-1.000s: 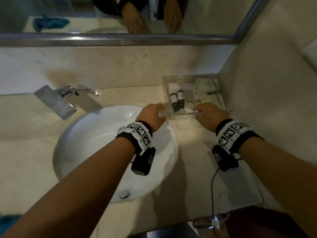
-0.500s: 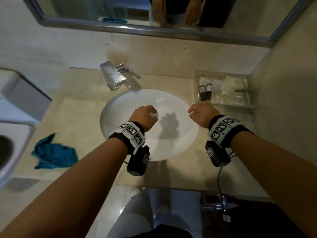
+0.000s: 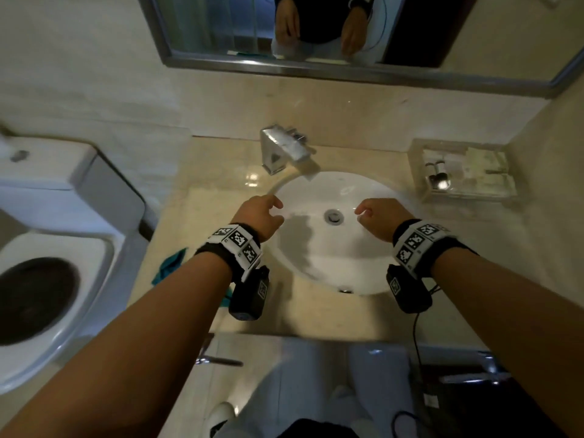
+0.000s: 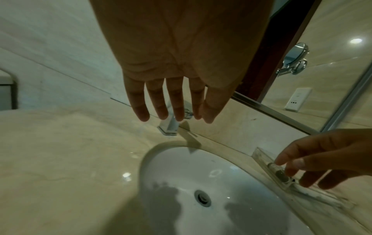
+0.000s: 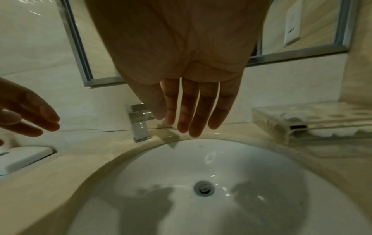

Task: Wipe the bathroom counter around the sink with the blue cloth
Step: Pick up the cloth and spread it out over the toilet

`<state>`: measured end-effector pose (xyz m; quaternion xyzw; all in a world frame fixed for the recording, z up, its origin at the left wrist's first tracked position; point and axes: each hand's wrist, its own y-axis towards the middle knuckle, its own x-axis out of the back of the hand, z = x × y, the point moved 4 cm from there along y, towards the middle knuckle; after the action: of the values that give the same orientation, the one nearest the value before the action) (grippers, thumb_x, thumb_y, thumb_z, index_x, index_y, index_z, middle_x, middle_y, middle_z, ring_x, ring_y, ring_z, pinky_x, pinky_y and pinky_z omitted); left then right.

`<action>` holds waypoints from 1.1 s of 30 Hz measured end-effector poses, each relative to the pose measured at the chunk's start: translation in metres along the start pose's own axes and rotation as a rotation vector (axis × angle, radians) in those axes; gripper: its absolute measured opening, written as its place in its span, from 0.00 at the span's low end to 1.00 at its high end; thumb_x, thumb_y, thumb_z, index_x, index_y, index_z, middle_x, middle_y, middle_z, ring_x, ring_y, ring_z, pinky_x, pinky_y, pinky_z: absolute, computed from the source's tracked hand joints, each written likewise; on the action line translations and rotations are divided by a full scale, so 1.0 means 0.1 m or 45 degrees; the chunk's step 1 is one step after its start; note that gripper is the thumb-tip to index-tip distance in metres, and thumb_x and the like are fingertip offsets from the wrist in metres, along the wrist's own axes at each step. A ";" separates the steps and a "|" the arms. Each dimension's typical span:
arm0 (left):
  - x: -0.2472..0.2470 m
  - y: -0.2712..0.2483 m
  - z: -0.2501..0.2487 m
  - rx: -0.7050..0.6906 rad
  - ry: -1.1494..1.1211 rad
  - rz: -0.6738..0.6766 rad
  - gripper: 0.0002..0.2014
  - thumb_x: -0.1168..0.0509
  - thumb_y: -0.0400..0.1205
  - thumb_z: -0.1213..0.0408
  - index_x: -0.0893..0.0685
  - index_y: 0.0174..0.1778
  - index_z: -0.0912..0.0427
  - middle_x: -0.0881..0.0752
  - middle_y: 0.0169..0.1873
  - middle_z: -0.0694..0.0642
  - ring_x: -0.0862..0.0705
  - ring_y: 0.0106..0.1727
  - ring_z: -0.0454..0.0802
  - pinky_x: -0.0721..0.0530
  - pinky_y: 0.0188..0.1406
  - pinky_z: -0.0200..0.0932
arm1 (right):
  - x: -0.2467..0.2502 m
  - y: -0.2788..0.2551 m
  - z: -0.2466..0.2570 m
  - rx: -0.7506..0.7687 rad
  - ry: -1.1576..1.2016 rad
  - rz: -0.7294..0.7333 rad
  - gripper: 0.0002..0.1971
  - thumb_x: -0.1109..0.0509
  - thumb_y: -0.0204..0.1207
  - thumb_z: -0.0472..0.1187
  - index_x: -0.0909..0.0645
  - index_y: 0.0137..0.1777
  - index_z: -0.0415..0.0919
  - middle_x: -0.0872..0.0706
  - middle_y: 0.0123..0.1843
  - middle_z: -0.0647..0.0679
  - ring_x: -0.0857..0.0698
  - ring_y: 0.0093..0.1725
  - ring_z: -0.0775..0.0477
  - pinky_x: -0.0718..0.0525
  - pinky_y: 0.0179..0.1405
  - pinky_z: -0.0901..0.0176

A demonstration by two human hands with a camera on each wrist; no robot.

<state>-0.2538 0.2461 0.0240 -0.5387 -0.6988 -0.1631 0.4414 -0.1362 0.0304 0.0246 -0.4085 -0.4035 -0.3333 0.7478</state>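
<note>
The blue cloth [image 3: 170,263] lies crumpled on the beige counter [image 3: 208,210] left of the white sink [image 3: 319,194], mostly hidden under my left forearm. My left hand [image 3: 264,213] hovers over the basin's left rim, above and right of the cloth and not touching it. In the left wrist view its fingers [image 4: 159,101] hang straight and hold nothing. My right hand [image 3: 376,216] floats over the right side of the basin, near the drain [image 3: 333,215]. Its fingers [image 5: 193,109] are also straight and empty.
A chrome faucet [image 3: 281,147] stands behind the sink under a framed mirror [image 3: 316,67]. A clear tray [image 3: 461,172] with small bottles and packets sits at the counter's back right corner. A toilet [image 3: 47,241] stands left of the counter.
Both hands have drawn back from the clear tray to above the basin, and their fingers have uncurled. The head view has pulled back and swung left, bringing the toilet into sight.
</note>
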 end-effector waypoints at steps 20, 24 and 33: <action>0.10 -0.68 2.33 0.173 0.133 0.303 0.28 0.34 0.75 0.69 0.26 0.72 0.51 0.26 0.70 0.63 0.25 0.68 0.66 0.27 0.70 0.53 | -1.96 -0.38 2.13 0.205 0.018 0.393 0.21 0.37 0.80 0.41 0.30 0.74 0.45 0.25 0.71 0.43 0.24 0.68 0.42 0.28 0.68 0.52; 0.02 -0.64 2.39 0.192 0.101 0.226 0.26 0.33 0.75 0.68 0.25 0.71 0.53 0.24 0.66 0.63 0.24 0.66 0.66 0.27 0.69 0.54 | -2.19 -0.32 2.19 0.240 -0.041 0.367 0.24 0.35 0.79 0.44 0.31 0.75 0.44 0.25 0.70 0.41 0.25 0.68 0.39 0.29 0.68 0.52; 0.04 -0.77 2.27 0.151 0.001 0.093 0.07 0.33 0.79 0.61 0.17 0.50 0.58 0.15 0.51 0.60 0.19 0.56 0.60 0.24 0.52 0.46 | -2.09 -0.34 2.12 0.228 -0.082 0.316 0.13 0.36 0.79 0.41 0.21 0.62 0.39 0.18 0.60 0.38 0.20 0.58 0.38 0.24 0.54 0.54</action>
<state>-0.4233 0.3804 -0.0799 -0.5366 -0.6869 -0.1053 0.4786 -0.3287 0.2373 -0.0747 -0.3975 -0.4019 -0.1877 0.8033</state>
